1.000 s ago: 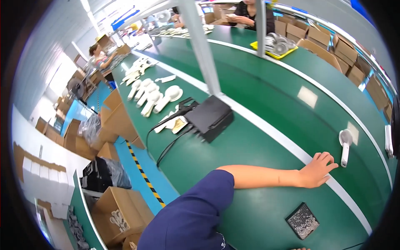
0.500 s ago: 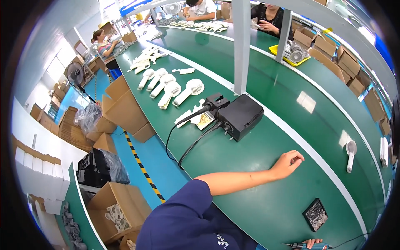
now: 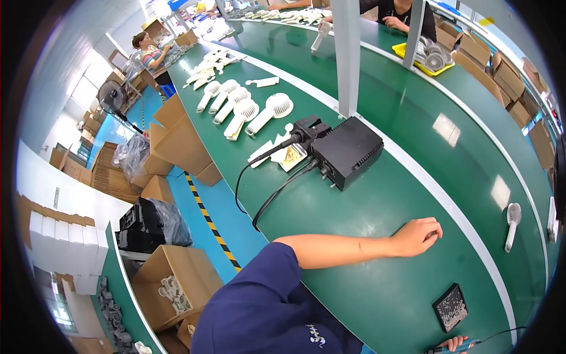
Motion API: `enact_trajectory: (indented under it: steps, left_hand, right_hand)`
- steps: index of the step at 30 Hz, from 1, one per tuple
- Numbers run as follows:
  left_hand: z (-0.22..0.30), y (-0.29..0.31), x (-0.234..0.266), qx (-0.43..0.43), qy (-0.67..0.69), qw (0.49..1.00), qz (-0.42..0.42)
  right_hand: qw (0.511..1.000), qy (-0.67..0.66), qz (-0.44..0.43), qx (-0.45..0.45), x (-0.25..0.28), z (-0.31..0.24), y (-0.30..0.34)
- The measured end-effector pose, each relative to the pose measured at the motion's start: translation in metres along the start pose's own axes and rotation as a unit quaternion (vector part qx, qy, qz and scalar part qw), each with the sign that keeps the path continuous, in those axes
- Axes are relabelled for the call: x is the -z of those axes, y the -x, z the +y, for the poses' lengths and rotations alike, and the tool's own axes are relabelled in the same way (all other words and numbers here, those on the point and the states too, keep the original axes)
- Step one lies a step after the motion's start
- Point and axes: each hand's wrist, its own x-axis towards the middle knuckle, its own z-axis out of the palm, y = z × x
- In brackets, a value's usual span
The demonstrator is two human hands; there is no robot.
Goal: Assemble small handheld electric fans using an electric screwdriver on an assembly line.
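Observation:
My left hand [image 3: 417, 237] lies on the green table with its fingers curled in; whether anything is inside them is hidden. At the lower edge my right hand [image 3: 453, 343] is wrapped round a teal electric screwdriver [image 3: 467, 345], whose dark cable runs off to the right. Between the hands, nearer the right one, is a black tray [image 3: 450, 307] full of small metal screws. Ahead of my left arm a black soldering station box [image 3: 348, 150] stands beside a soldering iron [image 3: 277, 150] resting in its holder.
Several white handheld fans [image 3: 242, 115] and loose white shells [image 3: 212, 68] lie farther left. A grey post [image 3: 348, 65] rises behind the box. Another handheld fan [image 3: 512, 227] lies on the belt at right. A yellow tray [image 3: 433, 71] and co-workers are across the table.
The view has shifted slightly. My left hand's fingers are curled in more tightly. Across the table, a co-worker's hand now appears at a white handheld fan on the belt.

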Motion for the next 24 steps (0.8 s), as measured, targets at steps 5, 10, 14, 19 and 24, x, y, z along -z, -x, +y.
enact_trajectory:
  steps: [5,10,14,19,24]
  left_hand:
    - [0.002,-0.003,0.003,-0.009,-0.04,0.999,-0.018]
    - [-0.003,-0.003,0.0,-0.008,-0.071,0.997,-0.031]
    - [0.001,-0.003,-0.001,-0.007,-0.06,0.998,-0.035]
    - [-0.002,-0.001,-0.001,-0.017,-0.066,0.997,-0.032]
    - [-0.003,-0.001,-0.003,-0.022,-0.079,0.996,-0.031]
  right_hand:
    - [0.953,0.201,0.187,0.126,0.013,-0.004,0.001]
    - [0.899,0.263,0.325,0.128,0.028,-0.009,0.009]
    - [0.938,0.154,0.274,0.148,-0.025,0.017,0.002]
    - [0.965,0.012,0.226,0.133,-0.043,0.025,-0.007]
    - [0.964,-0.056,0.209,0.154,-0.047,0.029,0.002]
